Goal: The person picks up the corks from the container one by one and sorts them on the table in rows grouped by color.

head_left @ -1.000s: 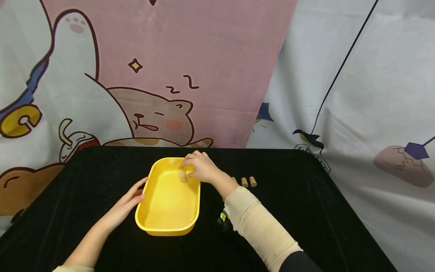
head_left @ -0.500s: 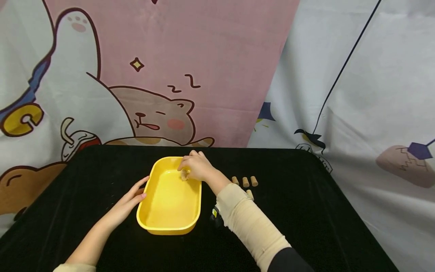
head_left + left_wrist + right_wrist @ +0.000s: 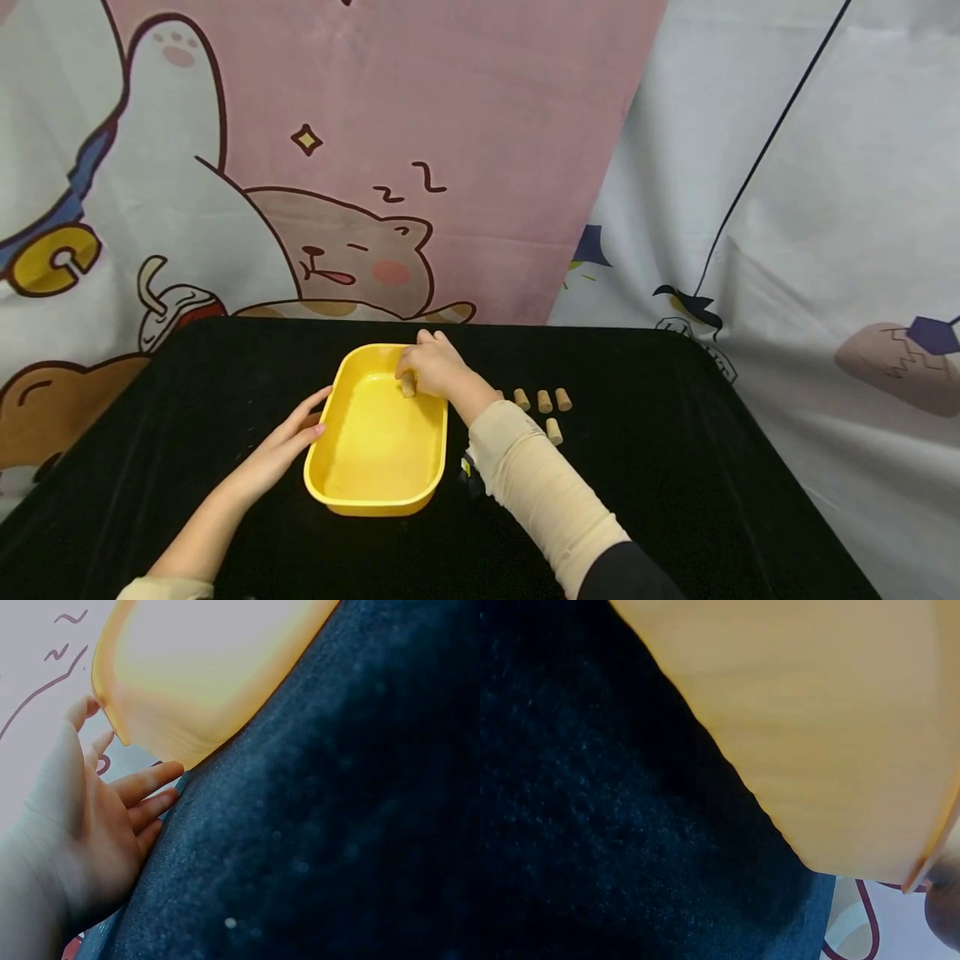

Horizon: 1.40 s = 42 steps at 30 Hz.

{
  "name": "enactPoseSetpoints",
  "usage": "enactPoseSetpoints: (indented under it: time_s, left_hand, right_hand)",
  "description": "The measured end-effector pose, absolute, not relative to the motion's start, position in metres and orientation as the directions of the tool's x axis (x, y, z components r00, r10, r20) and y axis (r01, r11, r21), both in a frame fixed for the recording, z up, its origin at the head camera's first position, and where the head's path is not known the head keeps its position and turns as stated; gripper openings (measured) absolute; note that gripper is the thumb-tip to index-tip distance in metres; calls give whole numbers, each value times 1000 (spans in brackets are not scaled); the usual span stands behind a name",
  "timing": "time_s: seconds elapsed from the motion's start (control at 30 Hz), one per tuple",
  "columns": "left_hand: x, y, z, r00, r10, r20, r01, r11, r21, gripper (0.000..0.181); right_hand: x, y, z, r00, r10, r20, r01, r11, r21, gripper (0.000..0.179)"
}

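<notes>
A yellow plastic tray lies on the black-covered table. Inside its far right corner, my right hand reaches over the rim and pinches a small cork with fingers pointing down; the fingertips are partly hidden behind the hand. At the tray's left side, my left hand rests with extended fingers, thumb at the rim. In the left wrist view, the left hand has its fingers against the tray's outer wall. Only a blurred bit of the right hand shows in the right wrist view.
Several corks sit on the black cloth right of the tray, one half hidden by the right wrist. A nearer cork lies beside the right sleeve. A printed cloth backdrop hangs behind the table.
The right hand has closed its fingers round the cork in the tray. Its forearm has shifted left, uncovering more corks on the cloth. The left hand stays at the tray's side.
</notes>
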State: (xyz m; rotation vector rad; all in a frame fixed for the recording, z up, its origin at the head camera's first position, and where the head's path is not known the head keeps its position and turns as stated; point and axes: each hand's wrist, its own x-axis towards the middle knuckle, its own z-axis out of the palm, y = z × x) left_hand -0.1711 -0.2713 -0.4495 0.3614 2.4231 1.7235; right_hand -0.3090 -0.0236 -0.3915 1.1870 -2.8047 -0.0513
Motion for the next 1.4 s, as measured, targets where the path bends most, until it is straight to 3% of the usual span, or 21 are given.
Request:
enactPoseSetpoints:
  time_s: [0.23,0.4,0.6,1.0,1.4]
  left_hand:
    - [-172,-270,-450,-957,290,11,103,304,947,58]
    - [-172,-272,-449,-960,279,6,94,303,948,57]
    - [-171,-271,-448,-962,272,-7,81,311,947,58]
    - [-171,-270,-446,-962,273,1,87,303,949,58]
    - [-171,-270,-447,-959,284,11,100,298,949,57]
  right_hand:
    - [-310,-30,-397,-686,-724,68,-707,686,170,17]
    - [-310,-32,-398,-677,-730,94,-711,682,171,9]
    - [-310,-31,-397,-641,-759,117,-736,650,190,16]
    - [-307,-27,-389,-670,-730,135,-720,683,122,21]
    - [-294,-13,-369,-615,-734,286,-748,659,83,26]
